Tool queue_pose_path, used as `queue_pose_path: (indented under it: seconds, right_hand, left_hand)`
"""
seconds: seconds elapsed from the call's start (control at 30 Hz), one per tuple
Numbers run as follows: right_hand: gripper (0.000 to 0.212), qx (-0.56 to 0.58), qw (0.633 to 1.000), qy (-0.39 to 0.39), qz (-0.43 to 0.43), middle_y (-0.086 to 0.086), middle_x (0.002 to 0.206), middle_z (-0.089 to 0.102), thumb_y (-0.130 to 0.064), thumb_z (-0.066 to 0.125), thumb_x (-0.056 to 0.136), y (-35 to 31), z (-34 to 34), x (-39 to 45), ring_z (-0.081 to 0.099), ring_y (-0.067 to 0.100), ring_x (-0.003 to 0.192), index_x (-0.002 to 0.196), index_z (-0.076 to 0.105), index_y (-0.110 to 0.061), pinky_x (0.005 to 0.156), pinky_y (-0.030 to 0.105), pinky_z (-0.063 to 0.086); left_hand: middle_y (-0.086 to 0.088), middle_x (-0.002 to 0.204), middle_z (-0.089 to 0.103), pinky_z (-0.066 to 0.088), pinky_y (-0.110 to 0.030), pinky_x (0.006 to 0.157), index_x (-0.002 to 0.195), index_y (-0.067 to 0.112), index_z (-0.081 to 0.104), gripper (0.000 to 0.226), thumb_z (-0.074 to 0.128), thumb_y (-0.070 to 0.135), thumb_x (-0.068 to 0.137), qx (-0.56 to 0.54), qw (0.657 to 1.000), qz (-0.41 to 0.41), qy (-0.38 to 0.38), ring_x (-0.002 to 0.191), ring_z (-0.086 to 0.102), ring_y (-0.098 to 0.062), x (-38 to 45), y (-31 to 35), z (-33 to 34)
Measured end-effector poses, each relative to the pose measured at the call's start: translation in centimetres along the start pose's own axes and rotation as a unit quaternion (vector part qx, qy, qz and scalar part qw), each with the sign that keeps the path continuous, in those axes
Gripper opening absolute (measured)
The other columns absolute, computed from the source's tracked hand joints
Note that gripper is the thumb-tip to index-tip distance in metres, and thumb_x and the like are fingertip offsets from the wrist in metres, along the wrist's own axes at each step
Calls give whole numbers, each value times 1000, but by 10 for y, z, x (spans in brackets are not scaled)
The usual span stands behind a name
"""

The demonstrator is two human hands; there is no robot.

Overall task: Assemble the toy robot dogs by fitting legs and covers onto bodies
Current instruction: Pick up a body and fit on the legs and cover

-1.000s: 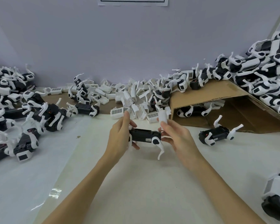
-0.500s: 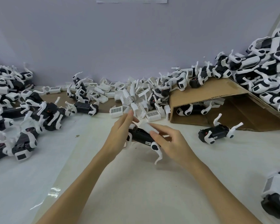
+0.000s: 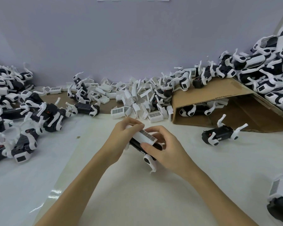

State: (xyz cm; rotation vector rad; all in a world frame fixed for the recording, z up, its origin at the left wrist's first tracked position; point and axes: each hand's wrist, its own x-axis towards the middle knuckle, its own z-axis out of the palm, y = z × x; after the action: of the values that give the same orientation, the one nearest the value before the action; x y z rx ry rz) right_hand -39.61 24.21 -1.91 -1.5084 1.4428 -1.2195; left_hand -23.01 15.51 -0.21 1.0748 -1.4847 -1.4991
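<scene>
Both hands, left hand [image 3: 123,137] and right hand [image 3: 166,149], gripped body [image 3: 137,144] and cover [image 3: 145,137]; cover sat skewed, forcing it risked snapping clips.

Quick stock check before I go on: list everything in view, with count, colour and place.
black body: one, black, white legs, held mid-table.
white cover: one, white with grille, on top of that body.
loose covers: many, white, heaped at the back centre.
lone dog: one, black and white, without a cover, right of the hands.
left pile: many, black and white, left edge.
right pile: many, black and white, on the cardboard.
cardboard: one, brown, back right.
left hand: one, grips the body and cover.
right hand: one, pinches the cover onto the body.
</scene>
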Motion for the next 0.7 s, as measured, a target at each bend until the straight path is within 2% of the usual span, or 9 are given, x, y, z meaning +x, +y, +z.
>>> queue_pose_path:
  seconds: [0.1,0.2,0.27,0.33,0.4,0.5,0.57,0.6,0.7]
  right_hand:
    - [35,2,999,35,6,-14,103,69,-38,81,87,-5,10,-4,71,3,92,115,61,-40,70,16,55]
    - [38,-107,990,73,-46,-8,113,61,-33,82,87,-8,16,-8,65,4,100,116,57,-35,77,18,54]
    - [39,-132,987,74,-62,-8,115,60,-33,81,88,-10,16,-10,63,4,104,118,57,-34,81,19,54]
    - [38,-90,995,38,-36,-11,114,64,-40,80,90,-12,12,-9,65,4,103,120,57,-36,82,18,55]
    - [34,8,1000,3,19,-14,104,71,-56,69,94,-16,7,-7,68,7,96,119,62,-34,81,19,55]
    - [57,63,996,-7,65,4,104,74,-68,48,97,-21,-6,-2,68,15,93,109,70,-18,88,29,49]
    - [55,50,997,-22,45,3,92,73,-65,51,95,-23,-16,-1,64,8,83,99,73,-16,81,22,47]
    - [46,52,997,-36,37,-1,88,73,-59,55,100,-24,-21,-1,64,6,81,98,74,-17,77,17,46]
    - [20,60,995,-64,37,-1,100,79,-28,58,106,-20,-31,1,72,11,92,115,74,-19,78,11,49]
  left_hand:
    - [-9,93,70,52,-31,67,108,9,71,21,77,25,96,-14,1000,-9,-4,83,70,-23,1,-1,-1]
    - [-7,93,75,52,-26,64,109,10,72,23,80,25,95,-18,1000,0,-25,86,76,-25,-1,1,0]
    - [-5,95,76,53,-28,68,110,10,72,18,79,21,96,-21,999,8,-30,88,77,-25,-1,1,-1]
    - [-3,93,75,51,-32,70,109,10,73,15,76,20,98,-33,999,9,-23,87,73,-25,-2,0,-1]
    - [-6,96,75,43,-37,67,106,12,74,17,79,26,97,-38,999,21,-1,85,66,-23,-3,1,0]
    - [-16,109,73,37,-32,59,96,22,74,18,78,38,87,-44,993,96,47,84,62,-21,-6,3,5]
    - [-13,107,74,44,-31,66,94,25,74,13,75,37,88,-43,985,155,57,86,64,-18,-8,4,8]
    - [-7,104,74,46,-25,67,93,27,74,10,74,36,90,-29,982,180,57,84,64,-13,-9,4,9]
    - [5,100,73,45,-15,64,99,25,73,9,73,33,94,21,973,228,40,82,64,-8,-10,3,11]
